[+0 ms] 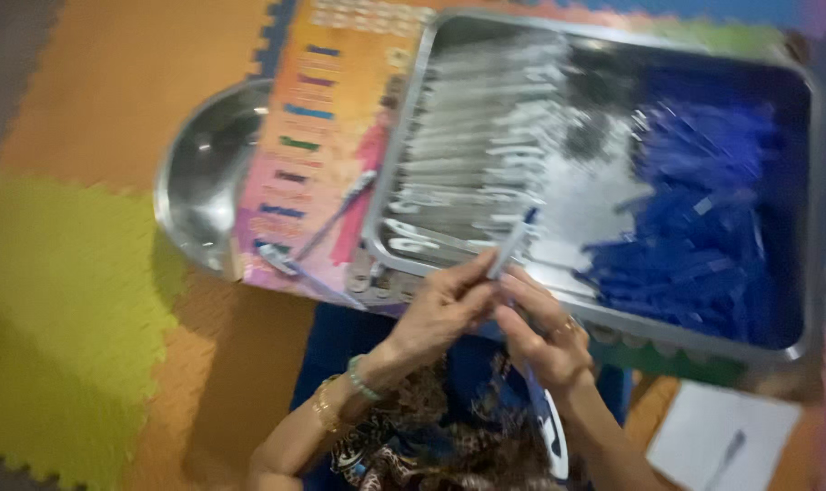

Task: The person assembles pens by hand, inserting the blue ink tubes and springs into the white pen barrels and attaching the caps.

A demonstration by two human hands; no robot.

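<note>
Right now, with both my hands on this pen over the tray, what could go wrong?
The pen is pinched only at the fingertips of the left hand and right hand, so it might slip into the metal tray and get lost among the blue parts. The tray overhangs the colourful board, so a knock could perhaps tip it. Two loose pens on that board might roll off.

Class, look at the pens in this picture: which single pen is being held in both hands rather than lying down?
The pen pinched between the left hand and right hand, raised over the metal tray's near rim. Two other pens lie loose on the colourful board.
</note>
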